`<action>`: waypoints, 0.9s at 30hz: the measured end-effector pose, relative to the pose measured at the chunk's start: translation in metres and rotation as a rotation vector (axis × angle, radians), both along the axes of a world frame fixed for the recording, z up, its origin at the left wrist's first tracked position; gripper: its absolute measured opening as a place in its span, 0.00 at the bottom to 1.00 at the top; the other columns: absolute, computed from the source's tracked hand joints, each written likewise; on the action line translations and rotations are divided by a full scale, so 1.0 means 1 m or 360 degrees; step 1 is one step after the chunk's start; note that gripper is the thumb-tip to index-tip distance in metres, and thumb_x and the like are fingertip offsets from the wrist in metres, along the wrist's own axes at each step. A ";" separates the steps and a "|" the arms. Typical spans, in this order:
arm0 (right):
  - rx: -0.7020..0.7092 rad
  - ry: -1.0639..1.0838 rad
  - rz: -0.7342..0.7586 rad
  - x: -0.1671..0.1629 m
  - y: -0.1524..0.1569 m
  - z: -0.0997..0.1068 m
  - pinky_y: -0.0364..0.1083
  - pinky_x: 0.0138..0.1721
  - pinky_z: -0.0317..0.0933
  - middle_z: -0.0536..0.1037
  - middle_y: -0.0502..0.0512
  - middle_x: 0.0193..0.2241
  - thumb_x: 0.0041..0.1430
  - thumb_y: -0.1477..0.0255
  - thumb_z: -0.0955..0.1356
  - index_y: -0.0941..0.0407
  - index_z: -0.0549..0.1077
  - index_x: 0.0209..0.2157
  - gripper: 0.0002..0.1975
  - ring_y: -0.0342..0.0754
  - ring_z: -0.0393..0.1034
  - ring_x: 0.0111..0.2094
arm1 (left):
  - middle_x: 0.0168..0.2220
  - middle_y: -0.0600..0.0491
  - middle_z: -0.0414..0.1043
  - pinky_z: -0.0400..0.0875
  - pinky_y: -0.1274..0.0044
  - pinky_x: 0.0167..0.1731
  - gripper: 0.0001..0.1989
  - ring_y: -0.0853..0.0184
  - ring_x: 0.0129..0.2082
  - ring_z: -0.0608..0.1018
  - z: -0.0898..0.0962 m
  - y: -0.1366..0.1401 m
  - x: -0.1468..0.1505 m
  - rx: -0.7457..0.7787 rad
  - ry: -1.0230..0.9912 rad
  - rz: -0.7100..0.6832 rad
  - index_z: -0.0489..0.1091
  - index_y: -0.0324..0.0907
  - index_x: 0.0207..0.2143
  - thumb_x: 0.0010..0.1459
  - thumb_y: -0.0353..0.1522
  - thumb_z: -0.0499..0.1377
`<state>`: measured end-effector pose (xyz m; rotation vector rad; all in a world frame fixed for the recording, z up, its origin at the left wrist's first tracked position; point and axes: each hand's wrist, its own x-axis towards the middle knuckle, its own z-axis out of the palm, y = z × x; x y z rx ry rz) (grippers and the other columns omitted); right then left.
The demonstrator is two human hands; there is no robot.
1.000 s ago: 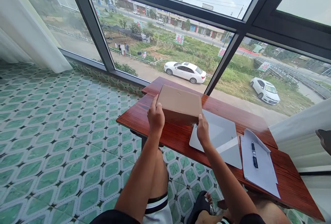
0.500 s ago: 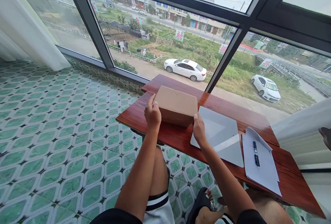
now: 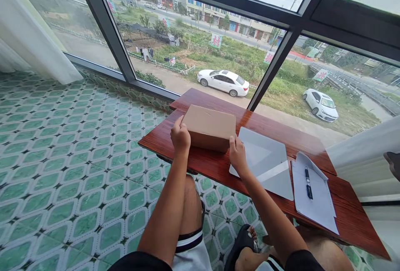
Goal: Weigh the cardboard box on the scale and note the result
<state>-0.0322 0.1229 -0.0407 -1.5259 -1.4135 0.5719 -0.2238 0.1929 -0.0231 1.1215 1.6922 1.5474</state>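
The flat brown cardboard box (image 3: 208,127) now sits down on the red-brown wooden table (image 3: 200,158), no longer tilted, left hand (image 3: 180,136) and right hand (image 3: 237,156) clasping its near corners, just left of the grey mailer bag (image 3: 265,162).

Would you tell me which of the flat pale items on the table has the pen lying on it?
The white paper at the table's right end carries the pen. The grey mailer bag beside the cardboard box carries nothing.
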 end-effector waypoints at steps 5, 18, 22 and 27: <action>0.0006 0.0002 0.0028 0.001 0.002 0.000 0.48 0.48 0.58 0.76 0.59 0.45 0.70 0.59 0.54 0.57 0.71 0.47 0.22 0.53 0.69 0.46 | 0.58 0.44 0.70 0.60 0.65 0.64 0.27 0.55 0.61 0.69 -0.001 0.002 -0.001 -0.0009 0.0037 -0.0003 0.70 0.36 0.56 0.56 0.30 0.46; -0.0089 -0.0184 0.0077 0.041 -0.010 0.010 0.52 0.67 0.47 0.60 0.63 0.65 0.67 0.54 0.53 0.66 0.60 0.65 0.36 0.53 0.53 0.67 | 0.63 0.45 0.64 0.50 0.63 0.68 0.33 0.60 0.67 0.60 0.008 -0.007 0.017 0.0711 0.0555 0.0219 0.60 0.37 0.62 0.52 0.25 0.48; -0.0008 -0.0220 -0.0029 0.086 -0.031 0.025 0.50 0.54 0.63 0.72 0.61 0.55 0.68 0.55 0.55 0.59 0.68 0.58 0.28 0.52 0.68 0.54 | 0.61 0.42 0.65 0.54 0.61 0.66 0.29 0.57 0.66 0.61 0.026 -0.027 0.042 0.1111 0.0916 0.0016 0.59 0.39 0.62 0.56 0.27 0.50; -0.0159 -0.0371 -0.0150 0.151 -0.062 0.030 0.49 0.46 0.62 0.78 0.55 0.42 0.70 0.57 0.54 0.53 0.68 0.55 0.23 0.50 0.72 0.44 | 0.54 0.41 0.69 0.59 0.59 0.62 0.32 0.53 0.62 0.66 0.044 -0.052 0.077 0.1515 0.1233 -0.0331 0.58 0.39 0.61 0.51 0.25 0.53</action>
